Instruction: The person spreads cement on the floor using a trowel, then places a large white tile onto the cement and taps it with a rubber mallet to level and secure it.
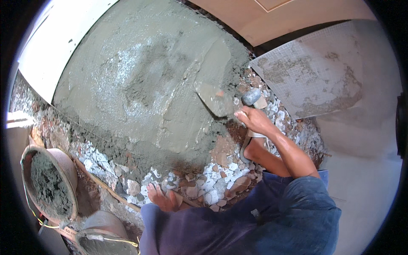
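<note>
Right hand (251,119) grip clenched on the trowel (219,100) handle; blade lies flat on wet mortar bed (140,80), long axis running toward 10 o'clock from the grip. Left hand (160,198) released, palm braced on rubble (204,182) at 7 o'clock, farther off.

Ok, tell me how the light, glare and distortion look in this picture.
Head view: strong fisheye, black corners, edges bending near the rim; the white wall at upper left is blown out; the wet mortar shows a speckled sheen; the right hand on the trowel is fairly sharp; the bucket at lower left sits in dimmer light.
</note>
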Tool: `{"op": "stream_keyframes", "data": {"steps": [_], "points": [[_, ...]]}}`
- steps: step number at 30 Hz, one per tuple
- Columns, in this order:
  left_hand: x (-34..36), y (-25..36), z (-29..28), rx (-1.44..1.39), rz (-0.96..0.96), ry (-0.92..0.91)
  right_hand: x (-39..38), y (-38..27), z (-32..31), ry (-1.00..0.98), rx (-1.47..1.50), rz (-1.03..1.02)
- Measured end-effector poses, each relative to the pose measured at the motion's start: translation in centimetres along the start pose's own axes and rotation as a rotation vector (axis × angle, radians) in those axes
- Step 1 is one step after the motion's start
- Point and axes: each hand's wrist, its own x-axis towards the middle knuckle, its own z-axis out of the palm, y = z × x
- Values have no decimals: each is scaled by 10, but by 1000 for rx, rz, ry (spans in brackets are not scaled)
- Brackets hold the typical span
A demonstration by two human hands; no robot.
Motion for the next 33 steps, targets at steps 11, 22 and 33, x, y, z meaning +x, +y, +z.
{"op": "stream_keyframes", "data": {"steps": [11,22,33], "points": [[-17,-20,-25,34,-64,-19,113,100,-17,329,180,440],[-39,-33,-43,24,-124,-38,177,-60,-37,201,881,344],[-11,-4,-1,-79,-68,-121,7,-91,50,-54,-270,-482]]}}
